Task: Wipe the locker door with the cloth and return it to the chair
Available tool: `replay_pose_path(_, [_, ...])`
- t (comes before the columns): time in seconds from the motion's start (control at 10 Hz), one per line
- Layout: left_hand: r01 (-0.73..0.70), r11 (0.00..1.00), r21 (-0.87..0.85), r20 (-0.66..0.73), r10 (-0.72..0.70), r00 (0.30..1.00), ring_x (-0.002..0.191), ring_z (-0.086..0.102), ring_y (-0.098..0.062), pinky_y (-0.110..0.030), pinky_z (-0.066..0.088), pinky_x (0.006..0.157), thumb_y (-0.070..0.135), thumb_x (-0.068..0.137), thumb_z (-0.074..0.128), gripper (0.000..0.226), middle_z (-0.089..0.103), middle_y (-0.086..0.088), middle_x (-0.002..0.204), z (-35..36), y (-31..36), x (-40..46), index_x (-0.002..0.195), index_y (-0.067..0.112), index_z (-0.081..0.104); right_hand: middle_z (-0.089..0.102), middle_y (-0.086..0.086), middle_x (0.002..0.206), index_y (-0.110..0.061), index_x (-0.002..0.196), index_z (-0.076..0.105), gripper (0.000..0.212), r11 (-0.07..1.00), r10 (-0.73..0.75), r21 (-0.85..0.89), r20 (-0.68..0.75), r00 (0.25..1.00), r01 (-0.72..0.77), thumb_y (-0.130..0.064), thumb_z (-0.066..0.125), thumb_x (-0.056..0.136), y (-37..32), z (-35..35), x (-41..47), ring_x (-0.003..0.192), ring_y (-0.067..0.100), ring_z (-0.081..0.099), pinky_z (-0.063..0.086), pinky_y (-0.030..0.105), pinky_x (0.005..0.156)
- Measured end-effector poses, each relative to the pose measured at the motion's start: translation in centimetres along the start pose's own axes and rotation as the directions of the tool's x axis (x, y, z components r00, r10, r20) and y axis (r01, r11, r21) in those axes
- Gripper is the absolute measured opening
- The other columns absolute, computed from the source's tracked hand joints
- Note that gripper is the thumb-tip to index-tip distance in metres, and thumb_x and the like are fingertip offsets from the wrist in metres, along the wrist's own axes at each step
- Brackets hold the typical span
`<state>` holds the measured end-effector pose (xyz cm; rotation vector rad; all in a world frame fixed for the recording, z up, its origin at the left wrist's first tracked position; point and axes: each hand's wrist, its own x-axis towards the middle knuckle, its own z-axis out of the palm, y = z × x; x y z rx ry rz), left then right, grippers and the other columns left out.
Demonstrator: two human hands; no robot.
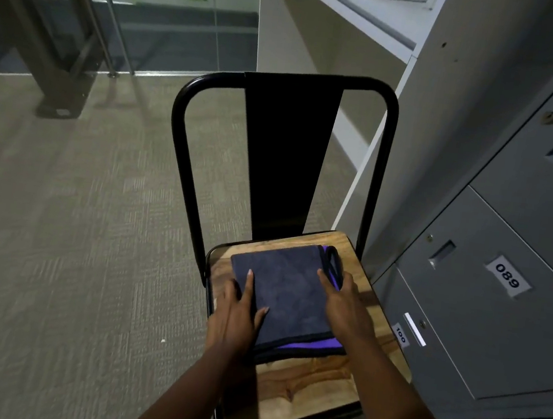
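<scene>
A folded dark blue cloth (287,296) with a black hem and a purple underside lies flat on the wooden seat of a black metal chair (312,396). My left hand (237,311) rests on the cloth's left edge with straight fingers. My right hand (340,302) lies on the cloth's right edge, fingers extended, beside a black hanging loop. Grey locker doors (489,323) stand right of the chair, one labelled 089 and one labelled 100.
The chair's black backrest (284,155) rises behind the seat. Grey carpet (68,237) spreads to the left. A glass partition and a metal stair rail (82,25) stand at the back left. A white wall ledge runs behind the lockers.
</scene>
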<state>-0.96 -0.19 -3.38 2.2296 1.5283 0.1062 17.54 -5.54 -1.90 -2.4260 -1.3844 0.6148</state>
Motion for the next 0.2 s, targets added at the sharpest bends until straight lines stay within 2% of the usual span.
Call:
replay_pose_path(0.1, [-0.022, 0.996, 0.088, -0.036, 0.025, 0.999, 0.132, 0.027, -0.029, -0.039, 0.044, 0.092, 0.055, 0.092, 0.03, 0.069, 0.018, -0.014, 0.146, 0.09, -0.31, 0.33, 0.147, 0.026, 0.002, 0.03, 0.013, 0.143, -0.032, 0.141, 0.026, 0.044, 0.985, 0.03, -0.168, -0.023, 0.999, -0.033, -0.032, 0.036, 0.098, 0.08, -0.57, 0.52, 0.125, 0.033, 0.036, 0.037, 0.048, 0.101])
replay_pose_path(0.2, [-0.034, 0.978, 0.206, -0.149, 0.065, 0.987, 0.134, 0.028, -0.035, -0.045, 0.034, 0.101, 0.054, 0.09, 0.02, 0.066, 0.029, -0.02, 0.147, 0.29, -0.52, 0.59, 0.146, 0.021, 0.019, 0.032, 0.013, 0.147, -0.024, 0.138, 0.038, 0.044, 0.955, -0.118, -0.287, -0.149, 0.982, 0.071, -0.025, 0.042, 0.094, -0.05, -0.75, 1.02, 0.13, 0.032, 0.034, 0.03, 0.047, 0.104])
